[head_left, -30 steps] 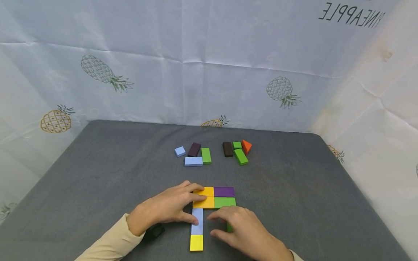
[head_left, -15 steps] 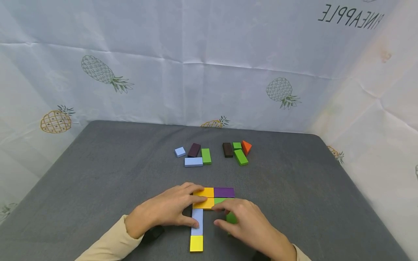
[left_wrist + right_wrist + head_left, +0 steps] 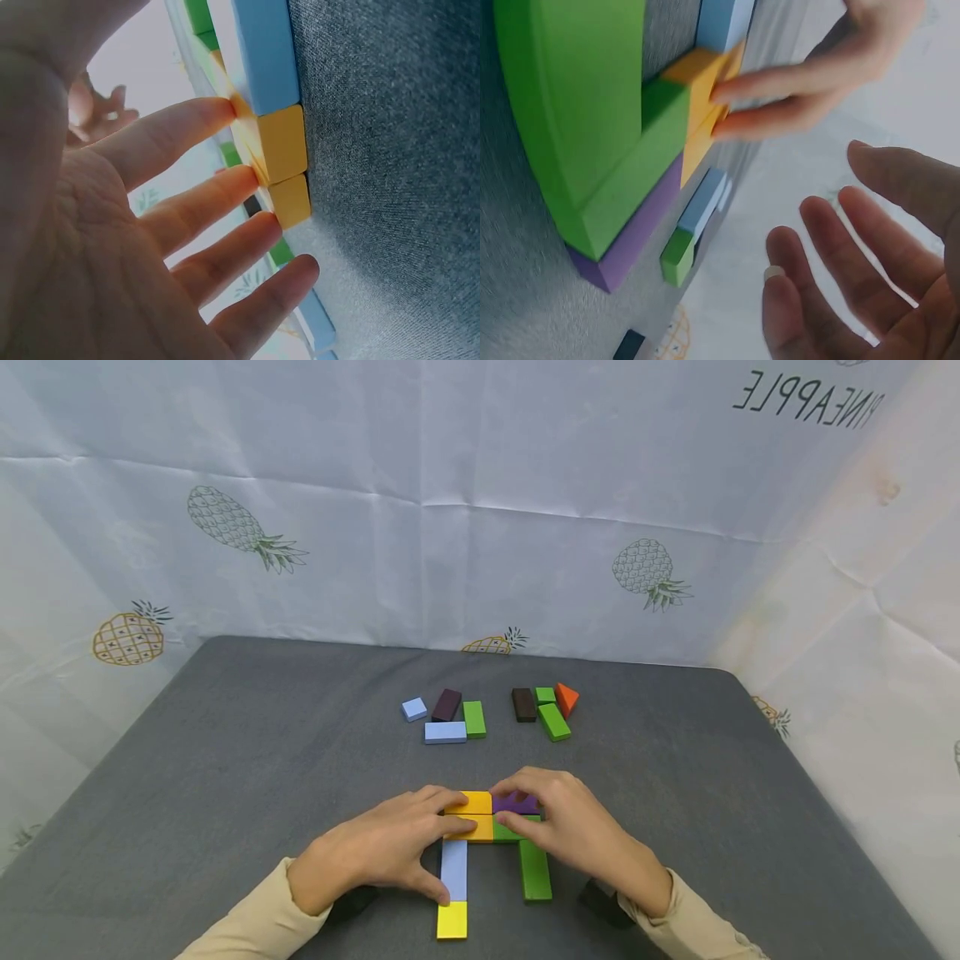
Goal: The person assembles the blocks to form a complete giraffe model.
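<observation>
Flat wooden blocks form a shape on the grey table. Two orange blocks (image 3: 483, 831) sit side by side with a purple block (image 3: 517, 807) and a green block (image 3: 506, 832). Below them run a light blue block (image 3: 454, 867), a yellow block (image 3: 452, 921) and a longer green block (image 3: 536, 871). My left hand (image 3: 382, 842) rests extended fingertips on the orange blocks, its thumb near where blue meets yellow. My right hand (image 3: 577, 822) hovers over the purple and green blocks, fingers loosely bent; the right wrist view shows nothing in its grasp.
Farther back lie two loose groups. The left one has light blue blocks (image 3: 446, 732), a dark purple block (image 3: 446, 705) and a green block (image 3: 474, 719). Right of it are a dark brown block (image 3: 523, 704), green blocks (image 3: 554, 722) and an orange-red triangle (image 3: 567, 698).
My right hand has moved away from the longer green block, up to the purple block, uncovering the green one. My left thumb has slid down slightly toward the yellow block.
</observation>
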### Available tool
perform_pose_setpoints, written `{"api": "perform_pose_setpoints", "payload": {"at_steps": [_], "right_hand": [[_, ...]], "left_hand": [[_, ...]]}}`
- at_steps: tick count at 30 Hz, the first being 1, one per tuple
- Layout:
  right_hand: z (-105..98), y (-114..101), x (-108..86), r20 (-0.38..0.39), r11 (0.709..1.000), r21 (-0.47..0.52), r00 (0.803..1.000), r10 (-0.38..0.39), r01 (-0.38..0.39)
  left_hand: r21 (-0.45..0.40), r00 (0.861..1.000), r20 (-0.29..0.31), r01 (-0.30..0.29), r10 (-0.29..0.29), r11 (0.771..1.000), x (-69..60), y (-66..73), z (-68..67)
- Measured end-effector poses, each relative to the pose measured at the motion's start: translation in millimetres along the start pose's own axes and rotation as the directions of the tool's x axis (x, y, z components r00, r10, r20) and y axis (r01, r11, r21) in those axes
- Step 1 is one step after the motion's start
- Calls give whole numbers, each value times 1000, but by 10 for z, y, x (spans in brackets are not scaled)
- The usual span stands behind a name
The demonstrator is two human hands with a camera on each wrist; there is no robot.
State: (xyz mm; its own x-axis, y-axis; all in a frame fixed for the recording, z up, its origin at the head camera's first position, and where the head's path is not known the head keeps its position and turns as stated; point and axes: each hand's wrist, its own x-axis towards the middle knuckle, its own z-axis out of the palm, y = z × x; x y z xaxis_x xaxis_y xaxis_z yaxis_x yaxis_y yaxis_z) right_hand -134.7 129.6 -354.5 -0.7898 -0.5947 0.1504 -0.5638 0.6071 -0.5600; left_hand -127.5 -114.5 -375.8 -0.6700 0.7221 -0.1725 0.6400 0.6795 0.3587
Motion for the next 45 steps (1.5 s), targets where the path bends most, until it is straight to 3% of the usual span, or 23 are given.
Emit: {"api": "perform_pose_setpoints", "payload": {"at_steps": [8,26,35,45], "right_hand": [[-42,167,248,21,996,6,996,-84,84],[29,351,749,72,983,-59,983,-167,171],[59,374,979,104,979,-125,983,-149,161],[138,392,1228,132,983,-100,981,-142,155]], "left_hand": [[12,1000,-3,-1,1,1000,-1,6,6],[19,1000,-3,2,-2,1000,-7,10,3],[7,1000,-7,-1,1,1000,-10,5,13],[21,1000,-6,-10,10,1000,-6,2,20]]}}
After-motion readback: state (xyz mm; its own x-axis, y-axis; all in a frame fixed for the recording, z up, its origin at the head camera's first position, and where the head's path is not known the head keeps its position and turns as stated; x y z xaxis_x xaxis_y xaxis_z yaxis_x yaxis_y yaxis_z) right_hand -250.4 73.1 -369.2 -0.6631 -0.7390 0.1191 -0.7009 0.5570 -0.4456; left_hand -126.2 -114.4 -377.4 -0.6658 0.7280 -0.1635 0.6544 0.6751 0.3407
